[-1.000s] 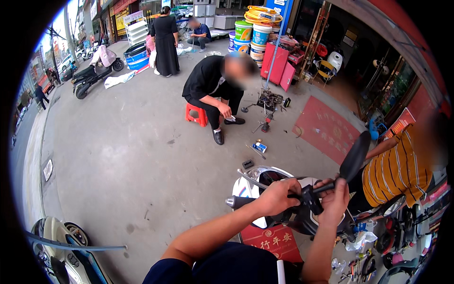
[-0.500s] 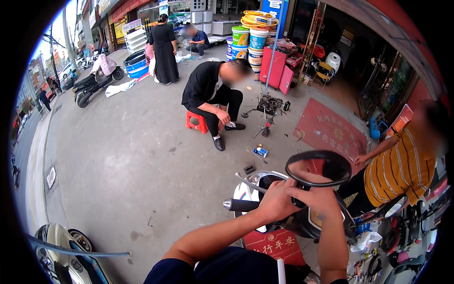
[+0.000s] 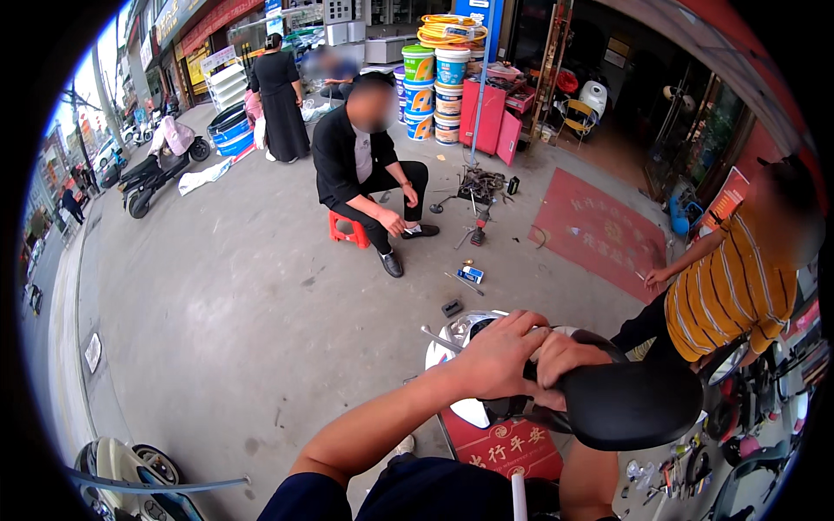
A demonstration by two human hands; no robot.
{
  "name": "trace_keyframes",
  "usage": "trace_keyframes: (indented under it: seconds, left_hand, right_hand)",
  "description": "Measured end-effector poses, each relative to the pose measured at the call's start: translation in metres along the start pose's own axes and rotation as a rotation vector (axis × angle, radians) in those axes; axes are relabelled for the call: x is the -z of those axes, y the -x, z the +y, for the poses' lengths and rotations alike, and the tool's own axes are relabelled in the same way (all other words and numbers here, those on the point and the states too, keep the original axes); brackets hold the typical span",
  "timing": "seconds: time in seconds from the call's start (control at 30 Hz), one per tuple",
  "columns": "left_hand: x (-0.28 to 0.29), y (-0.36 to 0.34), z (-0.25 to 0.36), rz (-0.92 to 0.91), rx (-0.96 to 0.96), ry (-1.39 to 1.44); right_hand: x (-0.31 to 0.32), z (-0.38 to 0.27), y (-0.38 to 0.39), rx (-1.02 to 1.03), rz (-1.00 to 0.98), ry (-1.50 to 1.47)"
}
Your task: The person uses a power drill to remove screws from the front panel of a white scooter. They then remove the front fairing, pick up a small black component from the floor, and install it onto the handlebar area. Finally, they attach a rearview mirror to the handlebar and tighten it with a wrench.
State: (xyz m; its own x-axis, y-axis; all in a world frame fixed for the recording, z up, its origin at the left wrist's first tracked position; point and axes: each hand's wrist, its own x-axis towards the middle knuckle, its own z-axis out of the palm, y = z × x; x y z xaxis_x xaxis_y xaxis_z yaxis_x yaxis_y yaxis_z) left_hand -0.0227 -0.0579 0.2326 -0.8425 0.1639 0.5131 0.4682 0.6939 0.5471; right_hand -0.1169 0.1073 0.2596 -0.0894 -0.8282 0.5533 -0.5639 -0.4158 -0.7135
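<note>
A black rear-view mirror (image 3: 632, 406) of a scooter shows its rounded back and covers my right wrist. My right hand (image 3: 566, 358) is closed at the mirror's inner end, its fingers curled, and the stem itself is hidden. Pressed close beside it, my left hand (image 3: 502, 358) has its fingers bent over the same spot; what they grip is out of sight. Beneath both hands is the white and black front of the scooter (image 3: 445, 349). A red mat (image 3: 508, 447) with gold lettering lies below the mirror.
A person in black sits on a red stool (image 3: 347, 229) ahead. At the right stands a person in a striped yellow shirt (image 3: 728, 282). Tools (image 3: 479, 227), a blue-white box (image 3: 470, 274) and a dark block (image 3: 452, 308) lie on the ground. Another scooter (image 3: 130, 476) is at lower left.
The mirror has turned from showing its glass to showing its black back, and sits lower and further right. My right hand has turned with it; my left hand stays close by.
</note>
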Motion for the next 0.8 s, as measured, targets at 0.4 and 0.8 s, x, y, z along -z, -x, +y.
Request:
trace_keyframes:
  seconds: [0.4, 0.8]
  left_hand:
    - [-0.018, 0.041, 0.019, 0.209, 0.121, 0.132]
    - [-0.044, 0.010, -0.027, -0.129, 0.356, 0.592]
  right_hand:
    - [-0.029, 0.004, 0.032, -0.255, 1.179, -0.722]
    - [0.040, -0.001, -0.058, -0.461, -0.350, -0.036]
